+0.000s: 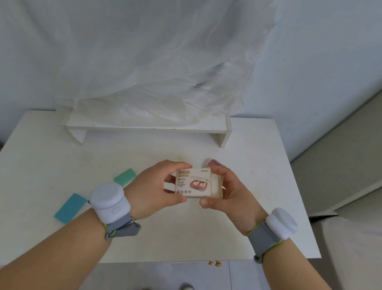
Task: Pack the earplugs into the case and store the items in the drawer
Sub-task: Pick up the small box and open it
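Both hands hold a small earplug box (194, 183) above the white bench (237, 217). The left hand (153, 187) pinches its left end between thumb and curled fingers. The right hand (229, 193) grips the right end, where a flap stands open.

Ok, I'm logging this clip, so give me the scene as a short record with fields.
held item: small printed box, above the table
left hand: grips the box's left end
right hand: grips its right end
box flap: open at the right end
on table: two teal pads, white riser shelf
behind box: pink object, partly hidden
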Action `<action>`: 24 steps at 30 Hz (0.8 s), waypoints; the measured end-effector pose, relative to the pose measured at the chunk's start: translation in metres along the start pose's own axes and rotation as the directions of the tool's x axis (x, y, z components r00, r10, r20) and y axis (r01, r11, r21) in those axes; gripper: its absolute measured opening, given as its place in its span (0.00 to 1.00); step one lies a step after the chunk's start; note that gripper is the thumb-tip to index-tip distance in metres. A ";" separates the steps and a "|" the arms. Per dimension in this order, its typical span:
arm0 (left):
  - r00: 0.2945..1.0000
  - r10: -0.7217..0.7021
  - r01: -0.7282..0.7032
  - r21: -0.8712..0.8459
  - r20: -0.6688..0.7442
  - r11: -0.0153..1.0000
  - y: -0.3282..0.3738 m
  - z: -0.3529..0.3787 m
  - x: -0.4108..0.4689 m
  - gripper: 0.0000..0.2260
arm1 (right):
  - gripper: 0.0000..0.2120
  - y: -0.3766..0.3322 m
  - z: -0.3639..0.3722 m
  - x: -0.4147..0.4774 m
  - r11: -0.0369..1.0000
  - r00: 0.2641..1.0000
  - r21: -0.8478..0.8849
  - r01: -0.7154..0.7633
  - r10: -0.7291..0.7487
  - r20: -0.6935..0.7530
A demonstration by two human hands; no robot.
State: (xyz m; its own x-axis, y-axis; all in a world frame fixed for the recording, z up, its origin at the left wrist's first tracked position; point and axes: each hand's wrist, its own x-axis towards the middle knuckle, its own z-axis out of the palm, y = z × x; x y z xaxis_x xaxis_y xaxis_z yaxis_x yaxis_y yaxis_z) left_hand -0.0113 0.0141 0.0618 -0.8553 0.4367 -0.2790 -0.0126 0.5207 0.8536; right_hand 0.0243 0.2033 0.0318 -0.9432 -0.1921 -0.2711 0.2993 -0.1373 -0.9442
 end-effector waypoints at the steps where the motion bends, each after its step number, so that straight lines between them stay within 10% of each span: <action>1: 1.000 0.001 -0.001 0.006 0.009 1.000 0.000 0.000 0.000 0.26 | 0.26 0.002 0.000 0.001 1.000 1.000 -0.003 0.009 -0.009 0.012; 7: 1.000 -0.014 0.014 0.004 0.003 1.000 -0.005 0.000 0.002 0.26 | 0.24 0.001 -0.002 0.001 0.996 0.999 -0.089 0.031 -0.032 -0.015; 13: 1.000 -0.004 0.004 0.019 -0.013 1.000 -0.001 0.004 0.005 0.26 | 0.10 -0.026 -0.002 0.005 0.949 0.873 0.196 0.247 -0.130 -0.470; 24: 0.994 0.102 -0.097 0.135 -0.034 0.986 0.013 0.011 0.007 0.25 | 0.11 -0.001 0.031 0.017 0.796 0.890 0.595 0.107 0.190 -0.415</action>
State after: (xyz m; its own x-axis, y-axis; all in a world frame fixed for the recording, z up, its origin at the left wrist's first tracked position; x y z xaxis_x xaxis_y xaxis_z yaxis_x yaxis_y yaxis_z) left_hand -0.0119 0.0325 0.0662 -0.8690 0.4626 -0.1755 0.1402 0.5705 0.8093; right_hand 0.0122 0.1705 0.0338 -0.8419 0.2065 -0.4986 0.2229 -0.7084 -0.6697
